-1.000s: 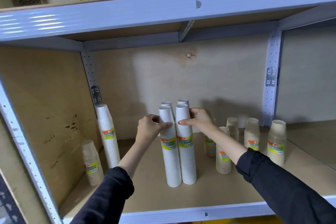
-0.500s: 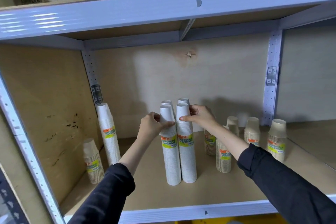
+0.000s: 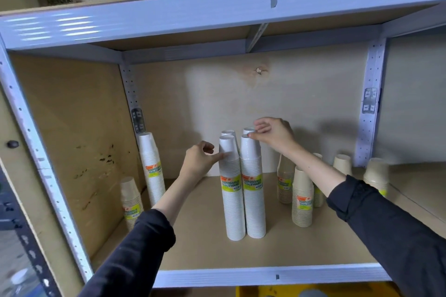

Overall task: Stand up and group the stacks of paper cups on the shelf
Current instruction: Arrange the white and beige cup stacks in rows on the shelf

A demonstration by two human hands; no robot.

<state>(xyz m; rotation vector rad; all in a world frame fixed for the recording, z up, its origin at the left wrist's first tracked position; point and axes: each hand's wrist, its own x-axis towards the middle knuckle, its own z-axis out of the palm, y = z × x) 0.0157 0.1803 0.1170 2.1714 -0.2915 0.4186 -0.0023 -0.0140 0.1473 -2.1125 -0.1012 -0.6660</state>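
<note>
Fingers of the left hand [image 3: 198, 159] spread loosely, touching the front-left tall white paper-cup stack [image 3: 232, 190] at shelf [image 3: 301, 243] centre; fingers of the right hand [image 3: 272, 134] pinch the top of its neighbour stack [image 3: 252, 188]; short beige cup stacks [image 3: 301, 198] stand at three o'clock.

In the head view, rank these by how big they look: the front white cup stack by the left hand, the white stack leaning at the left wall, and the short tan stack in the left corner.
1. Front white cup stack.
2. Leaning white stack, though it stands farther back, so the gap is unsure.
3. Short tan stack, clearly the smallest.
</note>
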